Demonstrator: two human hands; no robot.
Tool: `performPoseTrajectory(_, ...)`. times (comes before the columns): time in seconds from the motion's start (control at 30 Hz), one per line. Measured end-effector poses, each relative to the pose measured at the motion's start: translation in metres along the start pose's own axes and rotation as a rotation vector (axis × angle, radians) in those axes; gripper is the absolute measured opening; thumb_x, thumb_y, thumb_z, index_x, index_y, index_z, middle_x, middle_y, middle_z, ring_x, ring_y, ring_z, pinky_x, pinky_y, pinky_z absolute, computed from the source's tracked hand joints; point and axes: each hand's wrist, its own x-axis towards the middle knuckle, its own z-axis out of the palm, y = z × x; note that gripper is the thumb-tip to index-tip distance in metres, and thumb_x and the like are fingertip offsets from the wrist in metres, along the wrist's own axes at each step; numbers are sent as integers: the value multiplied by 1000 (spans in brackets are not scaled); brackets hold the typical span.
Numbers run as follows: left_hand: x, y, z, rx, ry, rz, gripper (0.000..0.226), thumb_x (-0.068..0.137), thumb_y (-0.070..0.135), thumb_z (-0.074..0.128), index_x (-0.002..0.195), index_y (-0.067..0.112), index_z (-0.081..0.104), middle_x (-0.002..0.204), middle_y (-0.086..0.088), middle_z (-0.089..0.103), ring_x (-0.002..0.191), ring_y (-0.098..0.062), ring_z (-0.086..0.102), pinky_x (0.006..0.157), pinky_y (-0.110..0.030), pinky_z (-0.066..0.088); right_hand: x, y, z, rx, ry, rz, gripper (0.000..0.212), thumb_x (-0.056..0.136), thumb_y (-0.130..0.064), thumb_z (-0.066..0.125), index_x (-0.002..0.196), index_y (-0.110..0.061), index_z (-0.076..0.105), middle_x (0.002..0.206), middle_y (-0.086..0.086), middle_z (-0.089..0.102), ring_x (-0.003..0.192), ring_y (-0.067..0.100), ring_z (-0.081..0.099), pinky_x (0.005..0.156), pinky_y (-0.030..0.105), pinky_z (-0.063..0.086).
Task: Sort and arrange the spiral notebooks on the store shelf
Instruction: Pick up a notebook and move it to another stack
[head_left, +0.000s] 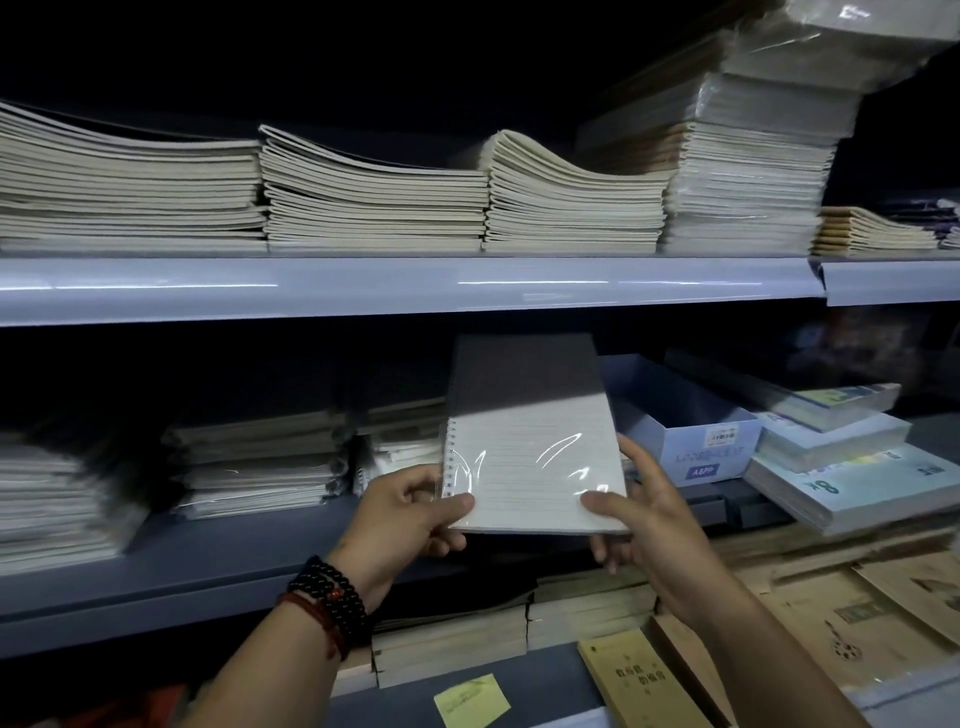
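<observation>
Pinching the spiral notebook (535, 457) from both sides. The left grip (410, 512) has its thumb on top of the near-left corner, just below the spiral binding (450, 457), with the fingers curled underneath and mostly hidden. The right grip (649, 514) has its thumb on the near-right corner and one finger along the right edge; the rest are under the cover, out of sight. The notebook is held in the air in front of the middle shelf (234, 551), not resting on anything, its far end tilted up into shadow below the upper shelf (415, 288). It is in clear wrap with glare streaks. The near half shows ruled lines; the far half is dark and its colour cannot be made out.

Bead bracelets (332, 608) sit on the left wrist. Both forearms are cut off by the bottom edge.

Wrapped stacks (260, 467) stand on the middle shelf to the left of the notebook, blurred, partly hidden behind it. The far-left stack (52, 509) is smeared and cut by the frame. To the right is a blue box (685, 441) with a label too small to read, then a pile of pads (857, 483) cut at the right edge.

The upper shelf holds soft-cover piles (363, 208) with wavy tops, and a tall wrapped pile (753, 182) whose top runs out of frame.

Lower down are brown-edged books (452, 644), partly behind the arms. A yellow sticky note (471, 699) has illegible writing. A booklet (639, 680) is cut by the bottom edge.
</observation>
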Motion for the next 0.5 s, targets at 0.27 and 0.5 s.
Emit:
performPoseTrajectory(0.27,4,6,-12,-96,203,84,30,80,6,83,108,1,71,87,-16,76,60,-17,64,51,-20,49,14,2,24,31,29,-75,64,89,3,65,134,-38,50,106,12,71,53,28,51,45,32,39)
performPoseTrajectory(0.5,-2,1,-48,-181,224,71,25,85,0,74,110,1,72,99,-18,76,71,-22,66,62,-24,55,27,8,60,11,51,-89,58,88,2,68,129,-38,54,99,9,74,52,25,54,45,31,40)
